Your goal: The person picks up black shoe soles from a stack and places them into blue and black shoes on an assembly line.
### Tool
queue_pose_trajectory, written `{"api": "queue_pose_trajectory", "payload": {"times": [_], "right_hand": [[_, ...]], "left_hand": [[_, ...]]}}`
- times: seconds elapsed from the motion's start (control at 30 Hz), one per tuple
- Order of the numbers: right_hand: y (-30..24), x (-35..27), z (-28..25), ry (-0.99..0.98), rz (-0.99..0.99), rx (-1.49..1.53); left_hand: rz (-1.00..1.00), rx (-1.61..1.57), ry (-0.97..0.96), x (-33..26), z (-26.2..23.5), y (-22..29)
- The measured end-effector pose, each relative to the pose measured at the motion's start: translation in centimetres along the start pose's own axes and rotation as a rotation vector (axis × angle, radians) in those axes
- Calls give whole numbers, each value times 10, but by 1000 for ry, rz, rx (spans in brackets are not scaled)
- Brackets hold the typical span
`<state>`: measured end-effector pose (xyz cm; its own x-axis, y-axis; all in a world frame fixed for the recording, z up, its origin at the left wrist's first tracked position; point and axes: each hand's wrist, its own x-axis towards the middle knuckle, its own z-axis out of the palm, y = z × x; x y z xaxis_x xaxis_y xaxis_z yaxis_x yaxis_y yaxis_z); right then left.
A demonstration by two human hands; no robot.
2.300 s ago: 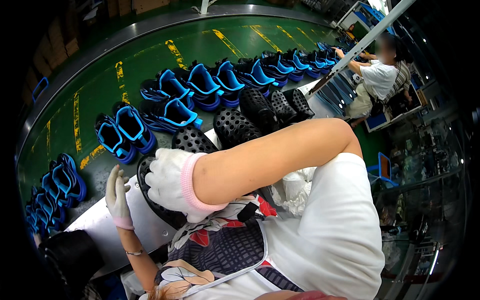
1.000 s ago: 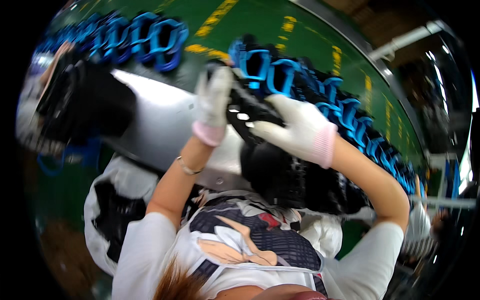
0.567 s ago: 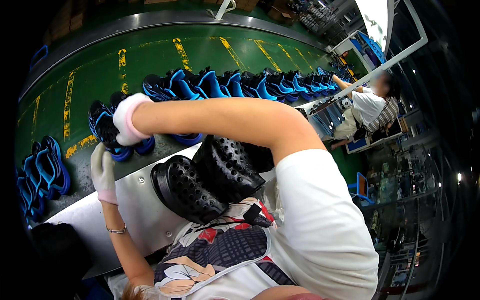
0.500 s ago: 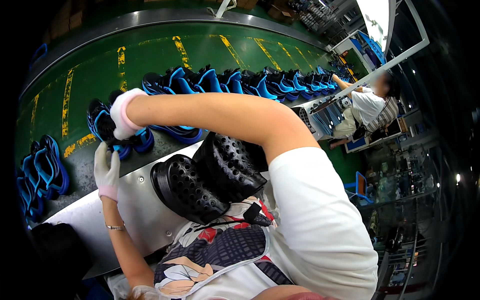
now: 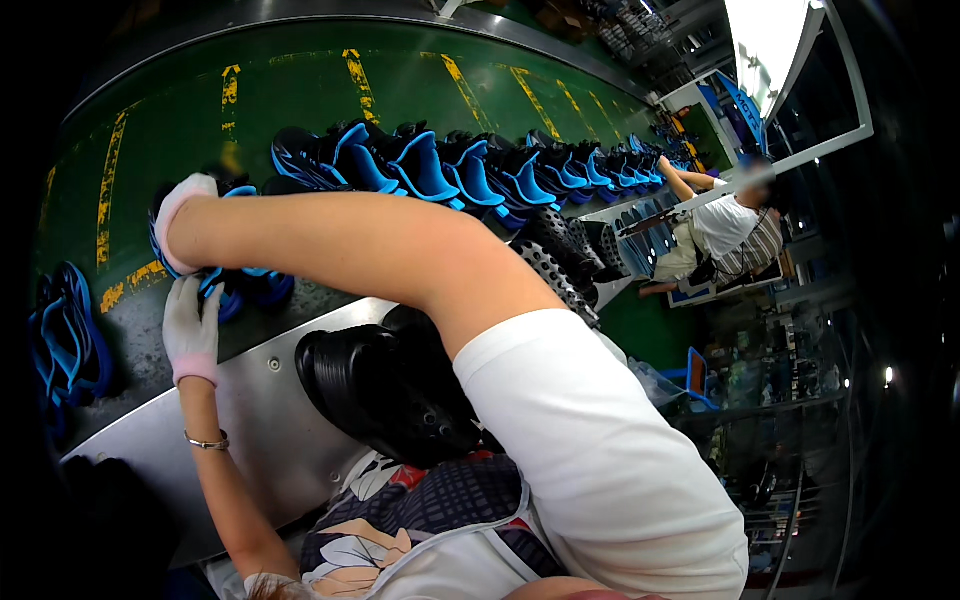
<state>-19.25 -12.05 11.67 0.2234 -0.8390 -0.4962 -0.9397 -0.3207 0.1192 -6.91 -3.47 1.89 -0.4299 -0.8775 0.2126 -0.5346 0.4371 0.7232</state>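
A black-and-blue sports shoe [image 5: 232,303] stands at the near edge of the line, beside another of the same kind. My left hand [image 5: 192,330], in a white glove with a pink cuff, has its thumb and fingertips closed about the near edge of this shoe. Over the top of the pair reaches my right hand [image 5: 190,212], gloved the same way. Its fingers are hidden behind the wrist and cuff. Two glossy black shoe-shaped blocks [image 5: 375,385] lie in front of my body on a metal ledge [image 5: 265,440], partly under my right arm.
A long row of similar shoes [image 5: 425,170] runs off to the right; another pair [image 5: 75,330] is at far left. Beyond them lies a green surface [image 5: 300,90] with yellow marks. Perforated black blocks [image 5: 560,255] sit past my right elbow. A co-worker [image 5: 725,225] sits at far right.
My right hand has moved left and slightly up over the shoes, and my left hand has shifted a little left. Perforated black blocks behind my right arm have come into view.
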Motion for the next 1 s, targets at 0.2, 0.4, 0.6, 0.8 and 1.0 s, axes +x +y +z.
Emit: {"api": "queue_pose_trajectory", "payload": {"times": [0.2,0.4,0.6,0.8,1.0], "right_hand": [[-13,29,48,166,-25,46],[-4,21,28,198,59,143],[-25,-1,-7,82,-127,-161],[-34,21,-17,112,-21,-232],[-21,44,4,219,-24,-129]], "left_hand": [[-406,-115,-497,37,-13,5],[-349,-44,-581,55,-18,13],[-347,30,-607,48,-45,7],[-268,254,-642,51,-57,6],[-406,220,-727,57,-61,10]]}}
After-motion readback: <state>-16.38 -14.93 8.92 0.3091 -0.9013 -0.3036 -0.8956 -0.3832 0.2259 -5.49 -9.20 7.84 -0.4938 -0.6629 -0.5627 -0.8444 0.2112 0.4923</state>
